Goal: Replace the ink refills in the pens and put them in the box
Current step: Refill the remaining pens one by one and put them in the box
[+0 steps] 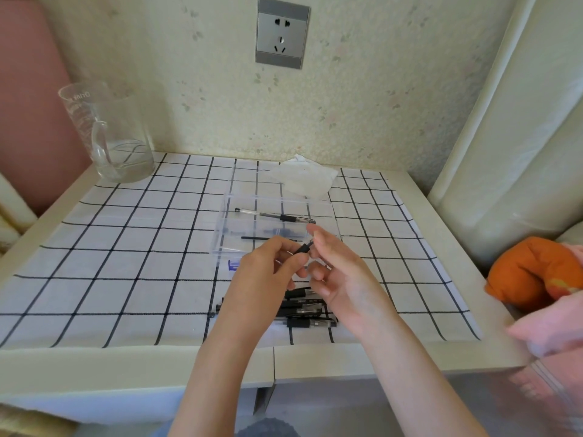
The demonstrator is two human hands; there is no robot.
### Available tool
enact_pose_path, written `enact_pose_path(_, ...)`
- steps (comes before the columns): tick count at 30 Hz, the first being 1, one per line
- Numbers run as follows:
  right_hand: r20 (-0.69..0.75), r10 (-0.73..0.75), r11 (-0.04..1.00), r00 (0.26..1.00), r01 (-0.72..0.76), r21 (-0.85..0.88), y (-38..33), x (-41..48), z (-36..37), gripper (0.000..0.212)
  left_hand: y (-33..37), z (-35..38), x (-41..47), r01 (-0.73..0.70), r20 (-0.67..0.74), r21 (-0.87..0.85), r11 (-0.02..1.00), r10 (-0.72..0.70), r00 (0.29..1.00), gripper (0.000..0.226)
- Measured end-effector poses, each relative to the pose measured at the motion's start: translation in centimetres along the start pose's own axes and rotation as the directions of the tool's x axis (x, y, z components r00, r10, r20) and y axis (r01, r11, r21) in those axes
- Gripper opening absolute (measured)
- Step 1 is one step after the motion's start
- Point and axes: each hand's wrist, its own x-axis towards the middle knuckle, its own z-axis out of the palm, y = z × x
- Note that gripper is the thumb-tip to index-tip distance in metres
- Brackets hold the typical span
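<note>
My left hand (268,272) grips a black pen (303,248) above the table, its tip end sticking out to the right. My right hand (334,272) pinches that tip end with thumb and forefinger. Just behind the hands lies a clear plastic box (227,216) with its lid open. Inside it lie one pen (277,217) and a thin black refill (257,238). A pile of several black pens (307,313) lies on the cloth under my wrists, partly hidden by them.
A glass jug (110,137) with a little water stands at the back left. A crumpled white tissue (303,179) lies behind the box. An orange cloth item (533,272) and pink fabric (549,332) sit at the table's right edge. A wall socket (282,33) is above.
</note>
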Motion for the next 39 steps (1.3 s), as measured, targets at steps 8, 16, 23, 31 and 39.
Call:
enact_pose_path(8, -0.038, 0.037, 0.999, 0.999, -0.038, -0.009, 0.17, -0.05, 0.13, 0.035, 0.06, 0.02, -0.18, 0.005, 0.003, -0.005, 1.000, -0.005, 1.000, 0.005)
enact_pose_path(16, -0.031, 0.035, 0.999, 0.999, -0.035, -0.020, -0.12, -0.09, 0.26, 0.031, 0.23, 0.09, -0.19, 0.003, 0.015, -0.001, 1.000, -0.003, 1.000, 0.008)
enact_pose_path(23, -0.023, 0.011, 0.997, 1.000, -0.009, 0.075, -0.14, -0.05, 0.16, 0.024, 0.29, -0.20, -0.17, 0.009, 0.001, -0.032, 0.999, -0.009, 1.000, 0.006)
enact_pose_path(31, -0.046, 0.025, 0.999, 0.999, -0.024, 0.036, -0.12, -0.01, 0.42, 0.035, 0.36, -0.20, -0.22, 0.001, -0.004, -0.049, 0.999, -0.001, 1.000, 0.007)
enact_pose_path(39, -0.130, 0.023, 0.999, 0.991, -0.029, -0.043, -0.26, 0.00, 0.27, 0.025, 0.75, -0.07, -0.34, -0.010, 0.012, -0.035, 0.999, 0.010, 1.000, 0.007)
